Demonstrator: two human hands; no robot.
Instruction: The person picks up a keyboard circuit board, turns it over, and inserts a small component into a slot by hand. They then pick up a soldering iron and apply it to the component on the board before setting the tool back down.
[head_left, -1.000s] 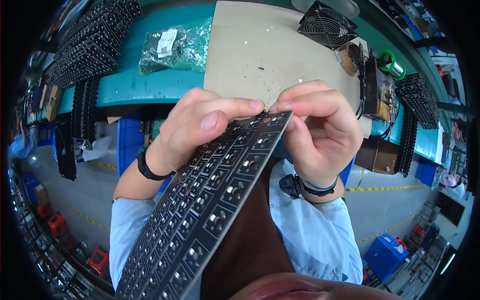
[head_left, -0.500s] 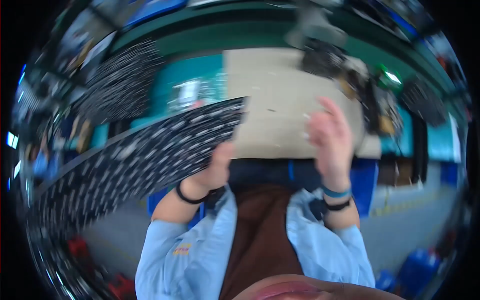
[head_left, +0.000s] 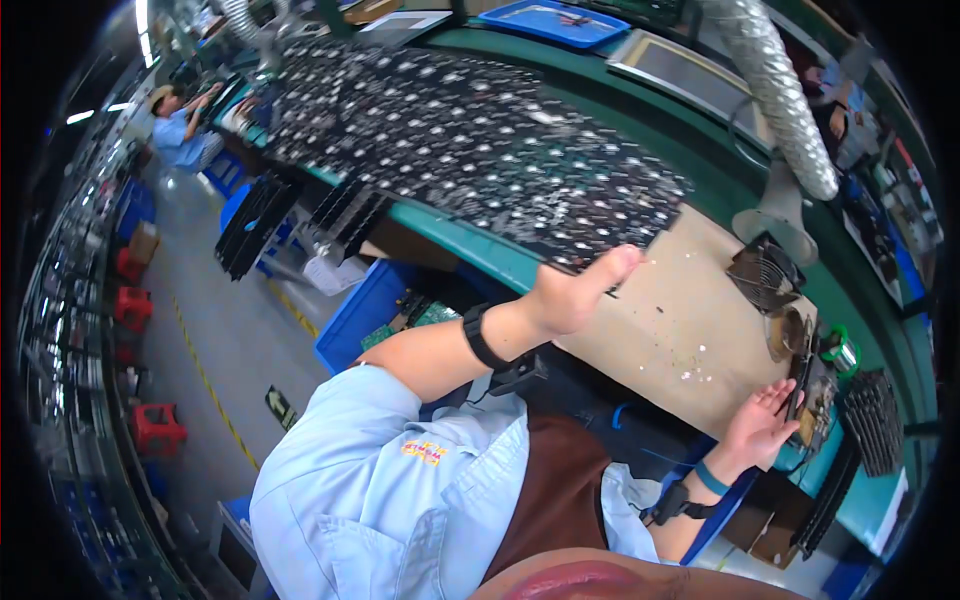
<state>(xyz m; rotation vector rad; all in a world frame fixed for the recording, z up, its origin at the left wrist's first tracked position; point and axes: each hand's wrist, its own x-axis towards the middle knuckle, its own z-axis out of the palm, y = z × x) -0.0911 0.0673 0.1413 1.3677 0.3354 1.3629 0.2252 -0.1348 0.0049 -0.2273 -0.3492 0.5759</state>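
Observation:
My left hand [head_left: 580, 295] is closed on the near right corner of a long black panel [head_left: 470, 150] covered with rows of small silvery spots, its thumb on top. The panel is blurred and slants away over the bench to the far left. At the right side of the bench, my right hand [head_left: 762, 428] has its palm up and fingers stretched apart. A slim dark stick-like tool [head_left: 803, 372] runs alongside its fingertips; no firm grip shows.
A tan board [head_left: 640, 335] with small scraps covers the bench. Beyond my right hand are a small fan [head_left: 765, 275], a green spool [head_left: 842, 350] and a flexible silver duct [head_left: 785, 100]. A blue bin [head_left: 345, 335] holds circuit boards. One person [head_left: 180, 135] works at far left.
The view has turned left. My left hand has swung the black panel up and across the far side of the bench. My right hand has moved right, to the slim dark tool.

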